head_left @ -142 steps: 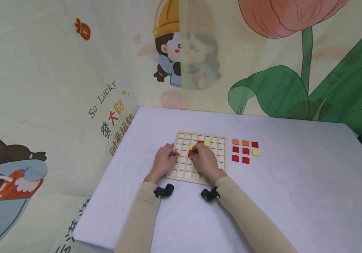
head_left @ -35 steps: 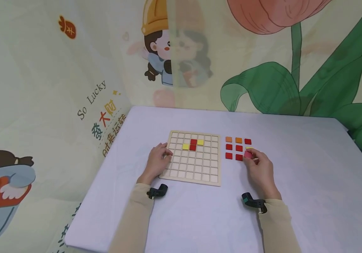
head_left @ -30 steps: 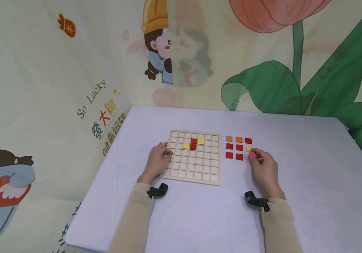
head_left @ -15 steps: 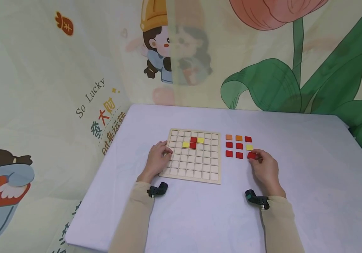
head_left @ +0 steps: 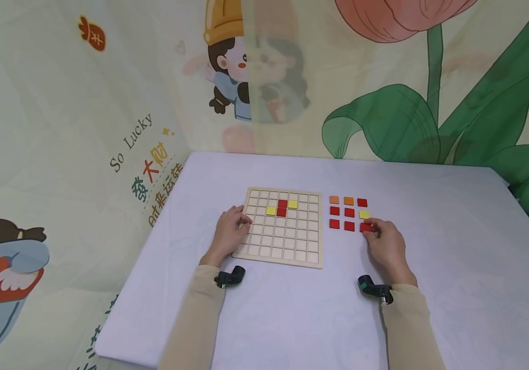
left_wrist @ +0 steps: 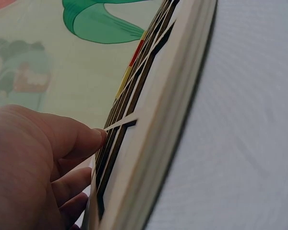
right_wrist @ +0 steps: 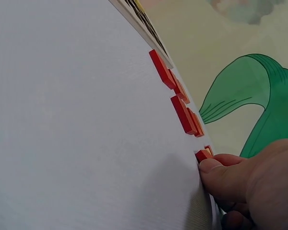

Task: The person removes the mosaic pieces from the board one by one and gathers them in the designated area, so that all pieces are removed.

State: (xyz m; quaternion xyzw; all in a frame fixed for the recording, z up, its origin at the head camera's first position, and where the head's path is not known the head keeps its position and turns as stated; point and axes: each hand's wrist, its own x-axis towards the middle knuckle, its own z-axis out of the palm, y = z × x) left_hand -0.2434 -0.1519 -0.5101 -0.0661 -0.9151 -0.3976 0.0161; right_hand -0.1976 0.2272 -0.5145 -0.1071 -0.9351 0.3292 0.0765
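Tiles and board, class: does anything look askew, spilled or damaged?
Nothing stands out: the loose tiles lie in roughly even rows beside the board, four tiles sit in its squares, and the right hand pinches a red tile.

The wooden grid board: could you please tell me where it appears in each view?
Head: wooden grid board just below the centre.
Left wrist: wooden grid board slanting from the bottom edge to the top.
Right wrist: wooden grid board at the top, near the middle, cut off.
Shared landmark: printed curled green leaf.
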